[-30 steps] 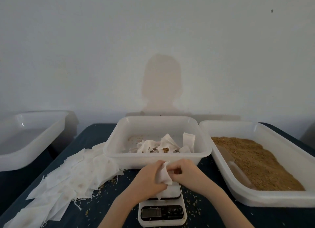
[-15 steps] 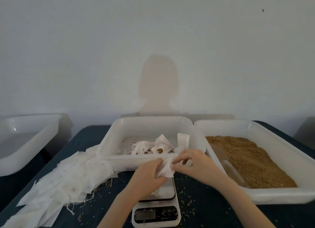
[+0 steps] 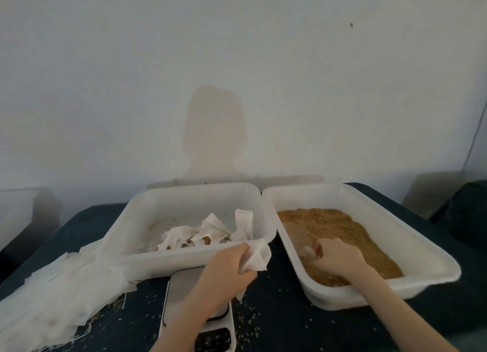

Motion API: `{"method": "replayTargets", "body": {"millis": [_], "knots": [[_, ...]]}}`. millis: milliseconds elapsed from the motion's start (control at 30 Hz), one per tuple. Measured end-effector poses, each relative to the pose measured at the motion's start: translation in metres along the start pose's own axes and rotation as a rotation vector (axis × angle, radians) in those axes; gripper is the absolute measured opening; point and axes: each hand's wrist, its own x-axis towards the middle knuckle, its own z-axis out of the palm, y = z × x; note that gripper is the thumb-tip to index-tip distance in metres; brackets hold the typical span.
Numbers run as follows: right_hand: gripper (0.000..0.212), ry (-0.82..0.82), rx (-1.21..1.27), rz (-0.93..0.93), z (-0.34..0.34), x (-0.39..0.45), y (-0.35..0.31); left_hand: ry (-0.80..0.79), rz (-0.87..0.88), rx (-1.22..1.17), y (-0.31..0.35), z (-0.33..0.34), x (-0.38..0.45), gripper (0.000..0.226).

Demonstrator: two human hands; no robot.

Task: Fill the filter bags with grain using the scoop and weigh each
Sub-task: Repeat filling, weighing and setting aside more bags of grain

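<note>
- Head view: left hand [image 3: 226,268] over the scale [image 3: 181,293], pinching a limp white filter bag [image 3: 257,255], mouth barely parted.
- Right hand [image 3: 336,256] down in the grain tray [image 3: 421,249], fingers curled on the translucent scoop [image 3: 305,251].
- Loose tan grain [image 3: 334,225] heaped coarse in smooth white plastic.
- Empty papery bags [image 3: 52,299] fanned on the dark desk [image 3: 290,325]; filled ones crumpled in the middle tray [image 3: 147,214].
- Likely risk: more spillage onto the desk if poured into a floppy, half-open bag held one-handed.
</note>
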Motion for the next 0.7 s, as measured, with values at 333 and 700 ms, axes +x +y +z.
{"method": "replayTargets", "body": {"millis": [333, 700], "knots": [[0.026, 0.201, -0.193, 0.132, -0.018, -0.004, 0.019, 0.016, 0.047, 0.018, 0.010, 0.011, 0.009, 0.008], [0.025, 0.031, -0.065, 0.056, -0.046, 0.001, 0.053, -0.003, 0.055, 0.023, 0.019, 0.016, 0.013, 0.014]]}}
